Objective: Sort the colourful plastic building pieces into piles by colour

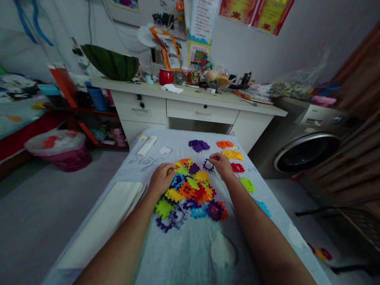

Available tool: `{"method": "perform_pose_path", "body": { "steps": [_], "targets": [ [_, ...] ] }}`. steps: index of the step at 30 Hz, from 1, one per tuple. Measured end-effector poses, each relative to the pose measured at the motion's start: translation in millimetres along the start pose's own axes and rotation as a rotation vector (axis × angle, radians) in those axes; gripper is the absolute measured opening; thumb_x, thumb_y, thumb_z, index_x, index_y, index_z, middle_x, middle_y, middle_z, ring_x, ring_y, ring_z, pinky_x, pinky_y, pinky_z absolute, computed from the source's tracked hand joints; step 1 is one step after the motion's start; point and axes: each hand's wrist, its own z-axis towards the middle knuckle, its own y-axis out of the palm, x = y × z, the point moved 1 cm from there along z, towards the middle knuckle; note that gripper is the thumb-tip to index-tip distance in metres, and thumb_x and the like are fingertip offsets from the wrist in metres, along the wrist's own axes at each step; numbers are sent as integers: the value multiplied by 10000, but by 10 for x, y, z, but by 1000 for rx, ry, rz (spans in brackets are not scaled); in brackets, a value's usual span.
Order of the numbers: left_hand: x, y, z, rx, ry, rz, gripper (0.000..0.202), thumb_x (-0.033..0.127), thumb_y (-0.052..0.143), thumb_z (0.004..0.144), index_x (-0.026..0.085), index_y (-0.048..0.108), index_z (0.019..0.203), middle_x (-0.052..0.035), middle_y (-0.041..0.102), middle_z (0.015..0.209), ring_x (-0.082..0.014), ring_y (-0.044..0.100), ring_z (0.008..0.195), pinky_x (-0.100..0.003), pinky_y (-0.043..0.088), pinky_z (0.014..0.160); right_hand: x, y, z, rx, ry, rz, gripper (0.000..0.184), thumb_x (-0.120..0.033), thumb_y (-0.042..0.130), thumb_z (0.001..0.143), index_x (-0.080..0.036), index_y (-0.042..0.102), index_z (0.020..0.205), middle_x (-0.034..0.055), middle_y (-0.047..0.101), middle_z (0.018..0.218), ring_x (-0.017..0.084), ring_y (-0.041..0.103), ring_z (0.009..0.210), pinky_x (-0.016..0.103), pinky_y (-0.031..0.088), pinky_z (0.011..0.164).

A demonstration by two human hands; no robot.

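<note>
A heap of colourful interlocking plastic tiles (191, 192) lies in the middle of a cloth-covered table (192, 253). My left hand (160, 179) rests curled on the heap's left edge, with its fingers on a yellow piece (170, 171). My right hand (221, 165) pinches a purple tile (208, 165) at the heap's far right edge. Sorted groups lie beyond and to the right: purple tiles (198, 145), orange tiles (225, 144), yellow tiles (233, 154), red tiles (237, 168), green tiles (247, 184) and blue tiles (263, 207).
A white folded cloth (103, 221) lies at the table's left, a white bar-shaped object (147, 145) at the far left. Behind stands a cluttered white desk (190, 107) with half a watermelon (110, 62). A washing machine (305, 154) is at right, a pink bin (57, 149) at left.
</note>
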Motion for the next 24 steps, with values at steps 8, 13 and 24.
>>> {"method": "perform_pose_path", "body": {
  "steps": [8, 13, 24],
  "targets": [
    [-13, 7, -5, 3, -4, 12, 236, 370, 485, 836, 207, 653, 870, -57, 673, 958, -222, 618, 950, -378, 464, 901, 92, 258, 604, 184, 126, 78, 167, -273, 663, 558, -171, 585, 666, -46, 528, 537, 107, 476, 515, 231, 370, 514],
    [-19, 11, -6, 0, -3, 14, 223, 358, 482, 842, 213, 649, 867, -52, 672, 963, -214, 614, 950, -368, 469, 895, 87, 489, 846, 168, 130, 64, 158, -216, 604, 584, -175, 573, 732, -52, 532, 553, 103, 499, 494, 212, 387, 474],
    [34, -10, -11, 10, -6, 30, 190, 328, 498, 844, 218, 652, 864, -45, 675, 947, -213, 617, 948, -369, 472, 894, 31, 417, 659, 80, 44, -39, 238, -204, 566, 660, -173, 623, 890, 10, 650, 869, 112, 586, 679, 222, 492, 578]
  ]
}}
